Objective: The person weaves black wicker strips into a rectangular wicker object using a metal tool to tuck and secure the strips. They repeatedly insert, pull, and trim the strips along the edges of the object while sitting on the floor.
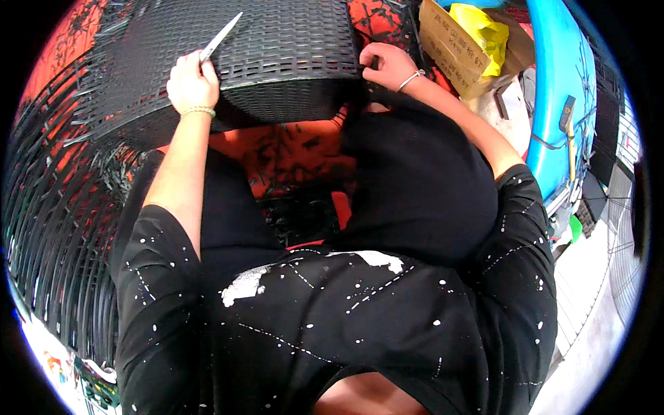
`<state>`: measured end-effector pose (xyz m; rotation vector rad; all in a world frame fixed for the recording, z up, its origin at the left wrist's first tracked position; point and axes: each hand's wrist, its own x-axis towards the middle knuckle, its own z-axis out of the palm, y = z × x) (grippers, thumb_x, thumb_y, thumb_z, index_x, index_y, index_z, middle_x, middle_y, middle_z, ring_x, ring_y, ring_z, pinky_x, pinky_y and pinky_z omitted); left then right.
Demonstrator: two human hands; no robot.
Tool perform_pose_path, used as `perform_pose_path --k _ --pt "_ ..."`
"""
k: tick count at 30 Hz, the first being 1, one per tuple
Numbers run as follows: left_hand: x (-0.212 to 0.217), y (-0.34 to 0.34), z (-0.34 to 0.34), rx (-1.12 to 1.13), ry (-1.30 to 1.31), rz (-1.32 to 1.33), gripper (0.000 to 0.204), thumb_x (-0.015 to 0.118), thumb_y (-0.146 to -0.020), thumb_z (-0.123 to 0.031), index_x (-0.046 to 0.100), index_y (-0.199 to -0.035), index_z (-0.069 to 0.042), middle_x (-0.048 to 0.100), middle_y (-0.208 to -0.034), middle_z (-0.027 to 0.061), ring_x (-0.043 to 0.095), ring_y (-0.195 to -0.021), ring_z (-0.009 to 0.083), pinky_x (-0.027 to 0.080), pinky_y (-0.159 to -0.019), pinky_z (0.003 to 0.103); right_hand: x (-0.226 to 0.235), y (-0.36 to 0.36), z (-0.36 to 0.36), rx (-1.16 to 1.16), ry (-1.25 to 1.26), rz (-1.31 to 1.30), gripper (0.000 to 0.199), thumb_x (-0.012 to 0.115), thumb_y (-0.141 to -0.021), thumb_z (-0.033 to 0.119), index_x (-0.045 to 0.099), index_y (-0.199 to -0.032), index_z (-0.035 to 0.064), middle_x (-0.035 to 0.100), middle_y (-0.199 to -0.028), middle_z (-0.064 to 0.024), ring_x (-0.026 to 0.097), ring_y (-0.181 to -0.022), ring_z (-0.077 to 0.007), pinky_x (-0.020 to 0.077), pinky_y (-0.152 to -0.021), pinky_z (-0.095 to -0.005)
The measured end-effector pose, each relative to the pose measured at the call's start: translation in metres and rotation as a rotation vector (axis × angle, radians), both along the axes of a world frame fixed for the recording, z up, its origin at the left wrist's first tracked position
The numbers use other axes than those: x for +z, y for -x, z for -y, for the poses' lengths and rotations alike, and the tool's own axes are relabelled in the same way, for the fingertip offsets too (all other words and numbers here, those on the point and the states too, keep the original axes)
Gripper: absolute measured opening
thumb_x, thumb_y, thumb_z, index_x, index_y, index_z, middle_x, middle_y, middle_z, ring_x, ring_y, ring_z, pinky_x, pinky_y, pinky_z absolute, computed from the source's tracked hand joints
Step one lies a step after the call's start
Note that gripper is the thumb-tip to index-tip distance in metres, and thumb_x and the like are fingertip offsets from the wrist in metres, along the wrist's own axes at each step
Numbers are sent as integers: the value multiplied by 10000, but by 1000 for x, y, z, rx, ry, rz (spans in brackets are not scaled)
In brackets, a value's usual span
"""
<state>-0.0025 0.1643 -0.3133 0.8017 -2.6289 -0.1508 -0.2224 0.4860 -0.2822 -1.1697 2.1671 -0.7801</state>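
Weaving piece: sitting in front of the person, a black woven wicker frame [277, 62] lies tilted across the upper middle of the view, its flat woven top facing up and its front edge curving down toward the lap.
Left hand: the left hand [191, 83] is clenched around the handle of a slim metal blade tool [221, 38] and rests on the frame's front left edge; a beaded bracelet sits on the wrist.
Tool: the blade points up and to the right, lying flat over the woven top.
Right hand: the right hand [389, 66] grips the frame's right edge, fingers curled over the rim and pinching a dark strand; a thin bangle circles the wrist.
Loose strands: black wicker strips [62, 228] fan out in long curved rows along the left side, well apart from both hands.
Floor: an orange mat [290, 155] strewn with black offcuts shows under the frame and between the knees.
Right side: a brown cardboard box [453, 55] holding a yellow bag [484, 31] stands just beside the right hand, with a blue curved tub [564, 90] farther right.
Clothing: a black shirt [346, 318] speckled with white paint fills the lower view.
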Motion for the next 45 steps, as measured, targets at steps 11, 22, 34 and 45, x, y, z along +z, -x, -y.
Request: perform_pose_path --k 11,22,34,45 --pt "4 1 0 -54 -50 -11 176 566 -823 -230 631 -957 -135 606 -898 71 594 -814 292 486 -699 415 -13 21 -2 -106 -342 765 165 679 -810 215 612 -909 101 561 -767 69 474 -645 -29 345 -524 -203" --pt "16 12 11 -253 -238 169 230 507 -855 -155 571 -1059 -70 553 -981 147 562 -903 355 474 -786 416 -18 31 -24 -161 -211 608 176 639 -873 264 646 -973 120 539 -731 67 393 -504 -27 295 -432 -200" --pt "13 7 14 -238 -205 134 231 514 -842 -196 595 -1033 -94 573 -986 120 596 -855 337 497 -747 419 -41 26 -13 88 -53 439 181 690 -784 142 600 -933 94 575 -827 42 508 -662 -52 426 -556 -224" --pt "16 6 12 -238 -209 114 222 518 -841 -205 597 -1019 -99 576 -981 103 599 -846 332 498 -738 413 -27 20 -19 -117 -212 600 148 669 -829 215 591 -928 137 492 -675 76 408 -529 -39 324 -467 -214"
